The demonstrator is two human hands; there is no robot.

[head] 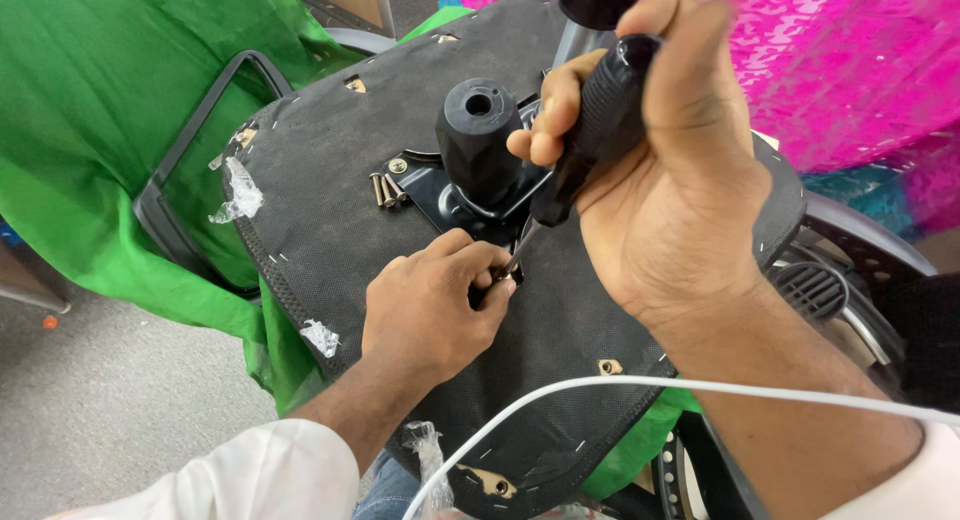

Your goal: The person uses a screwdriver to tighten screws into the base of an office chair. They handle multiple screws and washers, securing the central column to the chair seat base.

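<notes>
An upturned office chair seat [330, 160] with a black fabric underside fills the middle. A black metal mounting plate [432, 195] with a black cylinder socket [478, 135] sits on it. My right hand [660, 170] grips the black ribbed handle of a screwdriver [590, 130], shaft slanting down to the plate's near corner. My left hand [432, 305] pinches at the screwdriver's tip, fingers closed around the spot; the screw there is hidden. Loose screws [387, 189] lie beside the plate's left edge.
Green cloth [90, 130] drapes left, over a black armrest frame [190, 150]. Pink sequined fabric [850, 60] lies at the back right. A white cable [640, 383] crosses the front. Black chair parts [830, 290] sit at the right. Grey floor [100, 400] shows lower left.
</notes>
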